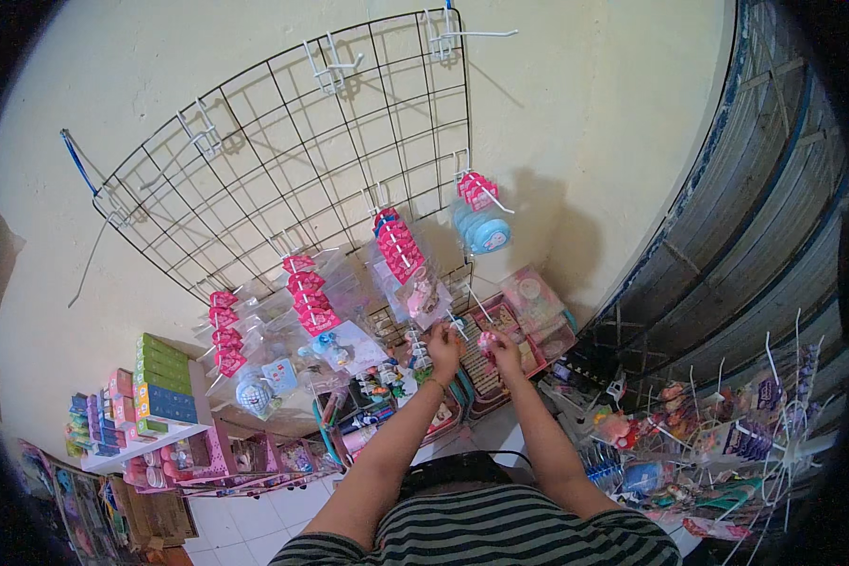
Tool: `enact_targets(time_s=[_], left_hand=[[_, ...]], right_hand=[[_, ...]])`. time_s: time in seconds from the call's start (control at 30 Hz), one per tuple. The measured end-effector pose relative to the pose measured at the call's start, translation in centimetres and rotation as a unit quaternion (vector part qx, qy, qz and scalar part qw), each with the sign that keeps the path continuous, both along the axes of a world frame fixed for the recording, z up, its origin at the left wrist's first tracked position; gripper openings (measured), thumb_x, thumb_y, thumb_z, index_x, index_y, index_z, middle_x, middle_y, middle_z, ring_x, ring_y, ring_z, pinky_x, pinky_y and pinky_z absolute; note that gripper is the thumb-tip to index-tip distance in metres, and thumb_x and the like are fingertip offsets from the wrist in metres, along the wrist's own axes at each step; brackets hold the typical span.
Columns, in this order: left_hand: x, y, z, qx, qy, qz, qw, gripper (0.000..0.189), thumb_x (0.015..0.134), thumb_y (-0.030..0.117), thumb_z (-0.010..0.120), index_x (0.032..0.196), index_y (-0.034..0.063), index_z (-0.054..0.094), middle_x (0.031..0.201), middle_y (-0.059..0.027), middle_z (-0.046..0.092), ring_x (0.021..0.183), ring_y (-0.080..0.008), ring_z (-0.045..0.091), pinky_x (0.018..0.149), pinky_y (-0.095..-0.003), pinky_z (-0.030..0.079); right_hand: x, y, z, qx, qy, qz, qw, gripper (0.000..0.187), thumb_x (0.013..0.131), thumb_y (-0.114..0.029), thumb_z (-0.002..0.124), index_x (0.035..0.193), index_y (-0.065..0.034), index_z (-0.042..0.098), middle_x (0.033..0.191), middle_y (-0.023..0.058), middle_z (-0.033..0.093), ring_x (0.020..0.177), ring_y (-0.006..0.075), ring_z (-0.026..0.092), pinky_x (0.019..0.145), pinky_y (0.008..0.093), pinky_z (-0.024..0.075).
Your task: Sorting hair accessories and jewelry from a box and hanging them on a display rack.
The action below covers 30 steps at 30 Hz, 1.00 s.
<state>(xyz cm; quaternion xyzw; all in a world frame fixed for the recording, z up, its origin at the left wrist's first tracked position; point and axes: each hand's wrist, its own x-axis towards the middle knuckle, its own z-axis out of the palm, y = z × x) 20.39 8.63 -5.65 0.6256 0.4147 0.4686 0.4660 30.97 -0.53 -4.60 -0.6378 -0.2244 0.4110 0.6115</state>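
My left hand (444,348) is at the tip of a white display hook (458,322) on the wire grid, its fingers closed around a small item that I cannot make out fully. A little to the right, my right hand (501,351) holds a small pink-and-white trinket (488,341) between thumb and fingers. Just above my left hand, bagged trinkets with pink header cards (398,247) hang in a row. Small charms on white holders (419,350) hang just left of that hand. Light-blue round cases (492,235) hang from a hook farther up on the right.
A black wire grid (311,148) with white hooks covers the wall. Below stand baskets (460,417) of small goods and a pink tray (530,354). Boxed goods (163,382) fill a shelf at left. At right are a hook rack with bagged goods (722,439) and a metal shutter (736,233).
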Motion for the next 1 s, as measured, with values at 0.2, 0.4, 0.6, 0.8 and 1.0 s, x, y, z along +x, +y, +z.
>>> enact_targets(time_s=[0.2, 0.4, 0.6, 0.8, 1.0], left_hand=[[0.0, 1.4, 0.4, -0.034, 0.001, 0.025, 0.999, 0.018, 0.082, 0.017, 0.052, 0.089, -0.0003, 0.051, 0.071, -0.0076, 0.056, 0.062, -0.0151, 0.054, 0.059, -0.0278, 0.044], [0.1, -1.2, 0.7, 0.041, -0.043, 0.062, 0.996, 0.028, 0.08, 0.017, 0.055, 0.098, 0.0001, 0.042, 0.082, -0.0108, 0.055, 0.076, -0.0172, 0.054, 0.068, -0.0287, 0.043], [-1.0, -3.3, 2.5, -0.007, -0.036, 0.057, 0.998, 0.026, 0.08, 0.01, 0.053, 0.1, 0.0017, 0.039, 0.092, -0.0097, 0.05, 0.085, -0.0175, 0.051, 0.077, -0.0279, 0.04], [-1.6, -3.6, 2.5, -0.05, -0.119, 0.036, 0.991, 0.02, 0.083, 0.01, 0.051, 0.099, 0.0028, 0.041, 0.091, -0.0042, 0.048, 0.086, -0.0121, 0.046, 0.079, -0.024, 0.037], [-2.0, -3.3, 2.4, -0.076, -0.172, 0.026, 0.982, 0.021, 0.082, 0.004, 0.049, 0.1, 0.003, 0.04, 0.091, -0.0043, 0.049, 0.085, -0.0115, 0.048, 0.078, -0.0228, 0.038]], right_hand=[[1.5, -0.9, 0.8, 0.132, 0.03, -0.107, 0.985, 0.024, 0.076, -0.007, 0.059, 0.099, -0.0041, 0.052, 0.086, 0.0065, 0.057, 0.068, 0.0124, 0.054, 0.058, 0.022, 0.0438], [2.2, -0.3, 3.5, 0.094, 0.036, -0.04, 0.994, 0.022, 0.077, -0.005, 0.057, 0.099, -0.0034, 0.052, 0.086, 0.0067, 0.057, 0.069, 0.0111, 0.053, 0.059, 0.0219, 0.0435], [2.8, 1.3, 1.2, 0.131, 0.071, -0.023, 0.989, 0.021, 0.079, -0.006, 0.055, 0.099, -0.0042, 0.052, 0.09, 0.0051, 0.057, 0.074, 0.0114, 0.054, 0.065, 0.0217, 0.0435], [3.3, 0.9, 0.7, 0.166, 0.137, 0.025, 0.976, 0.02, 0.079, -0.006, 0.054, 0.099, -0.0055, 0.052, 0.088, 0.0047, 0.057, 0.076, 0.0116, 0.053, 0.061, 0.0234, 0.0454], [3.6, 1.3, -0.5, 0.167, 0.103, -0.004, 0.981, 0.021, 0.078, -0.004, 0.054, 0.099, -0.0053, 0.052, 0.088, 0.0044, 0.056, 0.076, 0.012, 0.054, 0.068, 0.0234, 0.0435]])
